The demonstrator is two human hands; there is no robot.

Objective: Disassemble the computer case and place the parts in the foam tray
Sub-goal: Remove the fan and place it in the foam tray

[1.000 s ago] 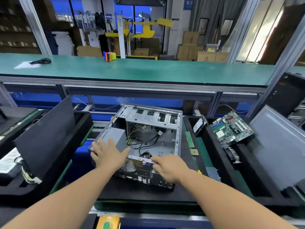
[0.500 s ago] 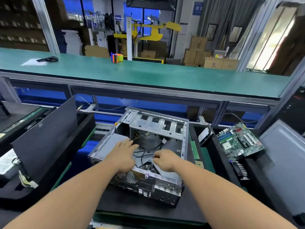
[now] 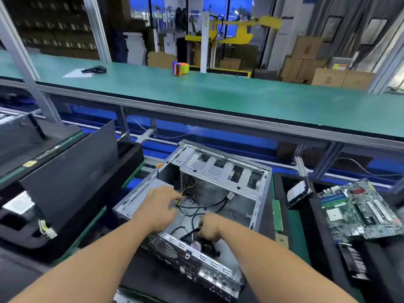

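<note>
The open grey computer case point(image 3: 220, 169) lies on a black mat in front of me, its rear port panel nearest me. My left hand point(image 3: 159, 206) reaches inside from the left, and its curled fingers pinch the yellow-and-black cable bundle point(image 3: 187, 189). My right hand point(image 3: 209, 226) is inside by the rear wall, fingers curled round a black fan point(image 3: 200, 244) with a reddish hub label. Loose black cables point(image 3: 209, 206) trail across the case floor. The foam tray point(image 3: 323, 248) on the right holds the green motherboard point(image 3: 360, 211) and a hard drive point(image 3: 299, 191).
A black side panel point(image 3: 72, 169) leans in another foam tray point(image 3: 131, 154) on the left, with a cable connector point(image 3: 47, 229) below it. Green memory sticks point(image 3: 277, 215) lie right of the case. A green bench point(image 3: 218, 95) with an orange tape dispenser point(image 3: 181, 68) runs behind.
Both hands moved from the case's rear edge into its interior. The left went to the cable bundle, the right closed on the black fan. My view shifted closer and leftward.
</note>
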